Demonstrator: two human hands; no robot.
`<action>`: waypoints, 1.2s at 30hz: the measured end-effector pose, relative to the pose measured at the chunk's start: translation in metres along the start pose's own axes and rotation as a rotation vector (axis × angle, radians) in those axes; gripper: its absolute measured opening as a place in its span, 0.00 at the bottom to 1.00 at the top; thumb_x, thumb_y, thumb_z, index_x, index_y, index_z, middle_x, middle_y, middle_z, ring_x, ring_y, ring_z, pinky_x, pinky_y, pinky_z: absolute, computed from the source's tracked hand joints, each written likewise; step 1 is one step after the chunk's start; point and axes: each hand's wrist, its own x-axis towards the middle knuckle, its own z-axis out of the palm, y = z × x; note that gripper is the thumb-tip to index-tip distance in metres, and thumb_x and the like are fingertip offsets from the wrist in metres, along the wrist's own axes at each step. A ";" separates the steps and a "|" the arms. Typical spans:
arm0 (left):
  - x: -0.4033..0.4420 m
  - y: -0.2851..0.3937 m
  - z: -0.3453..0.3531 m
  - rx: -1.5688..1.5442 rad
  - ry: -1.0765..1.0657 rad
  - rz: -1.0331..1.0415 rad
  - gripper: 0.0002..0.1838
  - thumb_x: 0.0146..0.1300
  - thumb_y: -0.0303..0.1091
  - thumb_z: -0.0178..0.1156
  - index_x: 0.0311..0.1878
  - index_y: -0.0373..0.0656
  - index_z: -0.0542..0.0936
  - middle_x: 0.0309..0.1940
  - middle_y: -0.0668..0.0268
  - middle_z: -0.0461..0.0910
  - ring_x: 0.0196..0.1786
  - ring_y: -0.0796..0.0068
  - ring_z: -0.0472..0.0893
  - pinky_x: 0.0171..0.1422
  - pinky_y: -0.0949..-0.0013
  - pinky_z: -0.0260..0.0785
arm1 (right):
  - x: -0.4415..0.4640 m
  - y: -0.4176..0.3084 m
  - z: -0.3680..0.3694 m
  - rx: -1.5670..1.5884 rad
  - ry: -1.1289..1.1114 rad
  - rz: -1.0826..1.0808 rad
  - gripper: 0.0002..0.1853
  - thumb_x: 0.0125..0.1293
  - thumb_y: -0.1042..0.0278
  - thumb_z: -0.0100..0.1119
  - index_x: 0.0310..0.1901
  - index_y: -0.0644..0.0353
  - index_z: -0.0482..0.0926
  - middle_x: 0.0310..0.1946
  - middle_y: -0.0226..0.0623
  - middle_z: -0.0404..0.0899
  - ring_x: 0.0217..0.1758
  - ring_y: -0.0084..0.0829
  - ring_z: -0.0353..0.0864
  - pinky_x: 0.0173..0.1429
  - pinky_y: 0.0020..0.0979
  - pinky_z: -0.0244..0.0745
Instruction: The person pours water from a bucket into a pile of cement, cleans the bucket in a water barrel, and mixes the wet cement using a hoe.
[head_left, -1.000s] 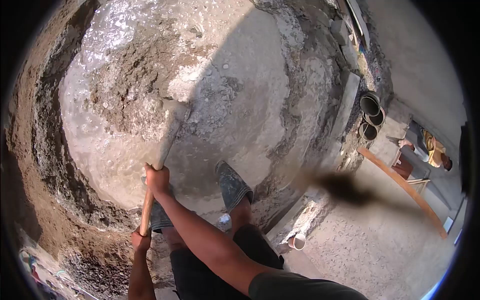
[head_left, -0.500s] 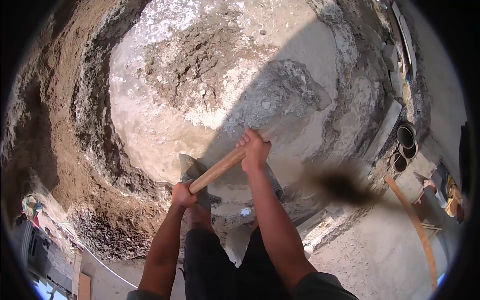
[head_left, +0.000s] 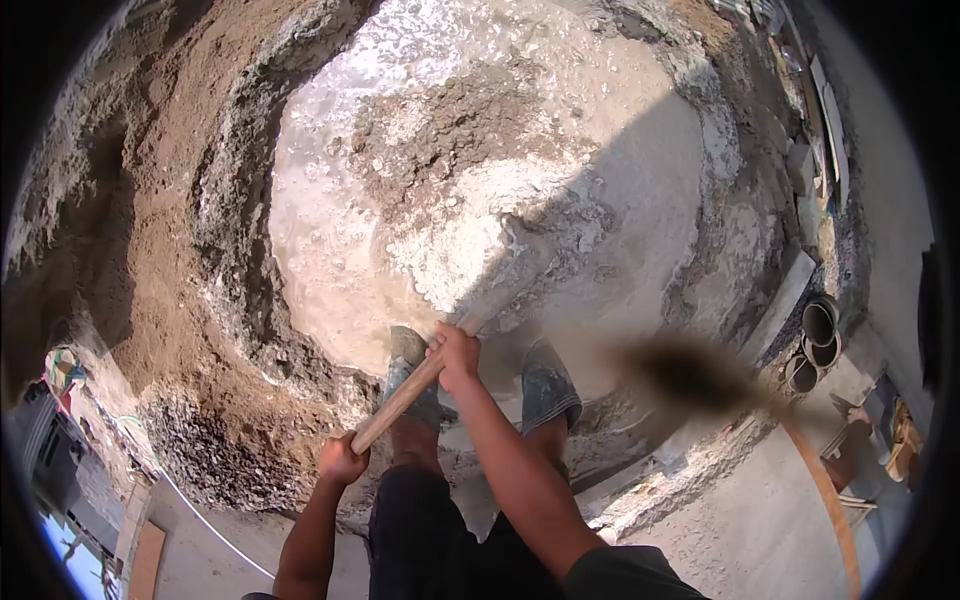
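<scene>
Both of my hands are closed around a long wooden handle (head_left: 400, 398). My left hand (head_left: 343, 460) grips its lower end, near the left boot. Farther up the shaft, my right hand (head_left: 457, 353) is wrapped round it, between the two boots. The handle slants up and right, coated in grey mud beyond my right hand, and its far end reaches the wet grey mix (head_left: 330, 220). Whatever tool head it has is hard to make out in the mud. A clumpy brown and white heap (head_left: 450, 135) lies in the middle of the mix.
A crusted earth rim (head_left: 235, 215) surrounds the mix. Dark gravel (head_left: 205, 455) lies at the lower left. Several pipes (head_left: 820, 322) and a curved wooden strip (head_left: 825, 505) are at right, with a person (head_left: 903, 445) beyond. A dark blur covers part of the view.
The handle has swung out from near my feet toward the heap's right side. My hands have shifted left and down in the view, and the camera view has also moved.
</scene>
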 end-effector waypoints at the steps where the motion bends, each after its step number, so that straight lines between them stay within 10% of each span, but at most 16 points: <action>1: -0.005 -0.012 -0.001 0.003 0.001 0.012 0.12 0.53 0.43 0.65 0.34 0.46 0.82 0.24 0.50 0.81 0.28 0.44 0.82 0.34 0.46 0.77 | -0.017 0.005 -0.001 0.022 -0.020 0.017 0.09 0.61 0.73 0.64 0.29 0.58 0.72 0.21 0.29 0.67 0.22 0.27 0.69 0.29 0.34 0.70; 10: 0.013 0.040 -0.022 -0.124 0.054 -0.036 0.13 0.53 0.45 0.66 0.32 0.46 0.80 0.24 0.51 0.82 0.29 0.44 0.82 0.35 0.46 0.76 | -0.038 -0.052 0.027 0.056 -0.212 -0.180 0.10 0.62 0.72 0.65 0.30 0.55 0.70 0.23 0.28 0.67 0.23 0.25 0.68 0.33 0.33 0.71; 20: -0.017 0.042 -0.026 0.067 -0.017 -0.189 0.15 0.54 0.47 0.65 0.39 0.48 0.82 0.26 0.52 0.83 0.31 0.45 0.84 0.39 0.47 0.77 | 0.011 -0.011 -0.012 0.078 -0.251 0.116 0.09 0.65 0.70 0.61 0.31 0.52 0.69 0.23 0.25 0.64 0.26 0.25 0.67 0.36 0.33 0.70; 36: 0.070 0.187 0.058 0.264 -0.013 0.342 0.15 0.48 0.41 0.68 0.38 0.48 0.81 0.23 0.51 0.82 0.29 0.44 0.83 0.34 0.45 0.76 | -0.036 -0.185 -0.189 0.499 -0.055 -0.299 0.12 0.62 0.66 0.69 0.36 0.57 0.73 0.26 0.28 0.72 0.28 0.26 0.74 0.34 0.31 0.73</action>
